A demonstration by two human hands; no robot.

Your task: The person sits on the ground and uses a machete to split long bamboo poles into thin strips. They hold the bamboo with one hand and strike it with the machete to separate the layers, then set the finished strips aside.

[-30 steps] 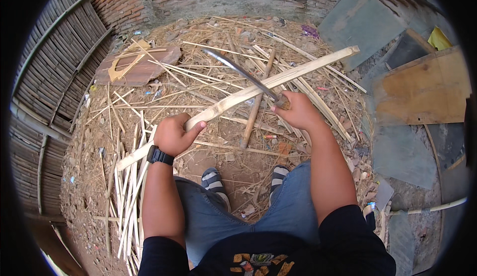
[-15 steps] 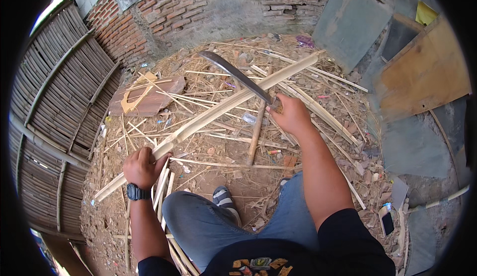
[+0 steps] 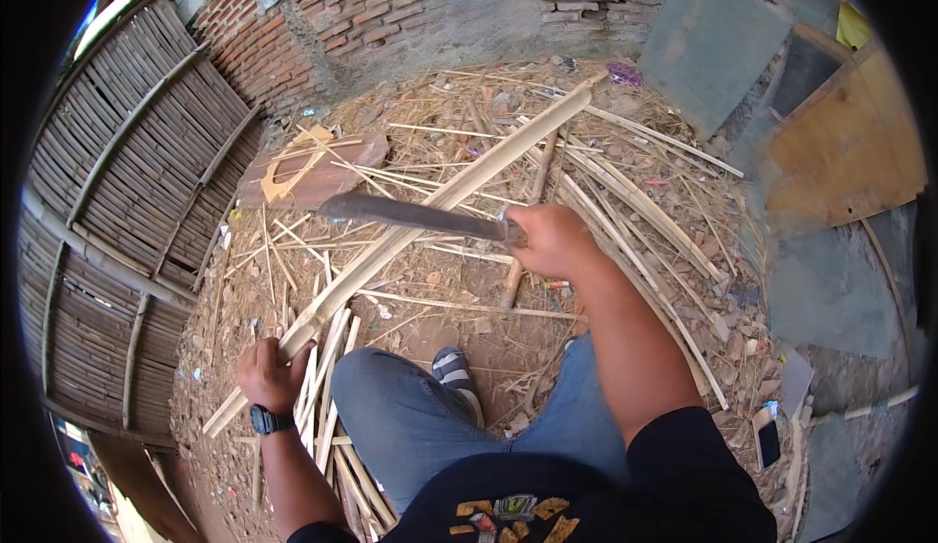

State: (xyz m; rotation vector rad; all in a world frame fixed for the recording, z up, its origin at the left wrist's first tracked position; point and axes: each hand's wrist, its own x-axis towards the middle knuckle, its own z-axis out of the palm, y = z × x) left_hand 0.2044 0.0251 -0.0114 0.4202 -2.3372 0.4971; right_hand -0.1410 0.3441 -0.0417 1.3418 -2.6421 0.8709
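Observation:
My left hand [image 3: 272, 375], with a dark watch above it, is wrapped round the near part of a long split bamboo piece [image 3: 430, 213]. The pale, channel-shaped inside of the bamboo faces up, and it slants away to the far right. In my right hand [image 3: 549, 240] I grip the handle of a machete [image 3: 415, 215]. Its dark, broad blade points left and crosses over the middle of the bamboo; whether it touches cannot be told. Under the bamboo's far part, a round wooden stick [image 3: 531, 216] lies on the ground.
Thin bamboo strips [image 3: 327, 387] lie beside my left knee, and more split lengths [image 3: 645, 206] at the right. A brown board [image 3: 259, 176] lies far left. A slatted bamboo panel [image 3: 127, 181], a brick wall [image 3: 410, 25] and leaning sheets [image 3: 718, 40] surround the littered ground. A phone [image 3: 767, 435] is at lower right.
The machete has come down and turned, its blade now lying nearly level across the bamboo. My right hand moved slightly left and nearer; my left hand still grips the bamboo, a little nearer too.

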